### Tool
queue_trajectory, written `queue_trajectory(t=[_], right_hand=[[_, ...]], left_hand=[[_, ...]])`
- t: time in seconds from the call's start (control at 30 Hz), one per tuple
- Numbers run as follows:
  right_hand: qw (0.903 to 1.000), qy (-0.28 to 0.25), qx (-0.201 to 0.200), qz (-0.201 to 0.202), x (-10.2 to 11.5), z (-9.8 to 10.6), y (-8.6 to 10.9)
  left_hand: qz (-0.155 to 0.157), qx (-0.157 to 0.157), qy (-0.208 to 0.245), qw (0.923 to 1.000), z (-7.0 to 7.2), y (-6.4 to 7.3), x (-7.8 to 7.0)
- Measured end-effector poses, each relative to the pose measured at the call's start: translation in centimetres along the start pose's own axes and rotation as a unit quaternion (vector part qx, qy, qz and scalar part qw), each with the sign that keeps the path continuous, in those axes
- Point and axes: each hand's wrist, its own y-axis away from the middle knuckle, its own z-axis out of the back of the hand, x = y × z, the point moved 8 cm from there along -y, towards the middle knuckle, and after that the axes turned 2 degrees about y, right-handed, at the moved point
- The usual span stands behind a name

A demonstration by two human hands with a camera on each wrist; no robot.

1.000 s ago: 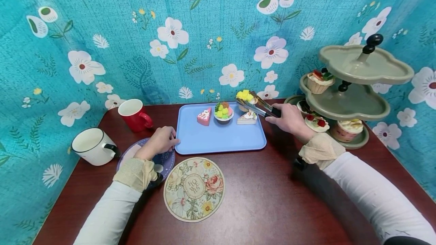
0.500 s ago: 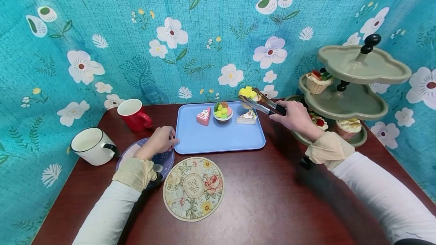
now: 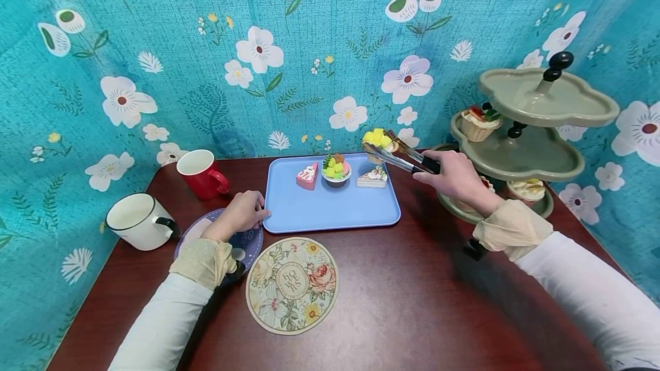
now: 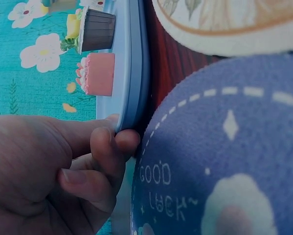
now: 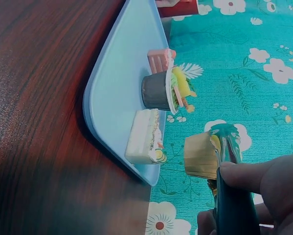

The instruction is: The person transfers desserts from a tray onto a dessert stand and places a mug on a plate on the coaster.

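Observation:
My right hand holds a pair of tongs with black grips. Between their metal tips is a cupcake with yellow fruit-like cubes on top, raised at the back right corner of the blue tray. At the tray's left end, my left hand pinches the rim, thumb on top and fingers below in the left wrist view. Along the back of the tray sit a pink cake slice, a fruit-topped cupcake in a dark cup and a white cake slice.
A green-grey tiered stand with several cupcakes stands at the right, close to my right hand. Red and white mugs are at the left. A purple round mat lies under my left wrist, beside a floral round mat.
My right hand has carried the tongs and yellow-topped cupcake a little right and slightly up, from over the white cake slice towards the tray's corner. My left hand stays on the rim.

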Motion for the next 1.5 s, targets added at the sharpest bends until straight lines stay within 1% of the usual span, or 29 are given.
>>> queue_trajectory(t=[0.13,0.3,0.5,0.7,0.77,0.93,1.13,1.2,1.37,1.5], right_hand=[[1.0000,0.003,0.003,0.007,0.2,0.5,0.3],[0.9999,0.004,-0.004,0.011,0.2,1.5,0.8],[0.9998,0.012,-0.011,0.009,-0.2,2.6,1.2],[0.9993,0.021,-0.024,0.021,-0.6,4.0,2.1],[0.9992,0.024,-0.022,0.023,-0.7,4.5,2.4],[0.9992,0.032,-0.019,0.014,-1.2,5.8,3.2],[0.9984,0.056,-0.009,-0.003,-2.0,7.5,4.1],[0.9979,0.063,-0.012,-0.007,-2.3,8.0,4.4],[0.9965,0.081,-0.021,-0.007,-3.1,8.8,5.1],[0.9962,0.084,-0.021,-0.012,-3.6,9.1,5.5]], left_hand=[[-0.006,-0.004,-0.001,1.0000,0.1,-0.1,0.0],[-0.007,-0.004,0.000,1.0000,0.1,-0.1,0.0],[-0.006,-0.005,-0.001,1.0000,0.2,0.0,-0.1],[-0.012,-0.006,0.002,0.9999,0.2,-0.1,-0.1],[-0.013,-0.007,0.002,0.9999,0.2,-0.1,-0.1],[-0.014,-0.008,0.001,0.9999,0.1,-0.1,0.0],[-0.032,-0.015,0.010,0.9993,0.2,0.1,-0.3],[-0.035,-0.017,0.011,0.9992,0.2,0.2,-0.4],[-0.028,-0.012,0.010,0.9995,0.2,0.1,-0.2],[-0.022,-0.010,0.009,0.9997,0.2,0.1,-0.2]])
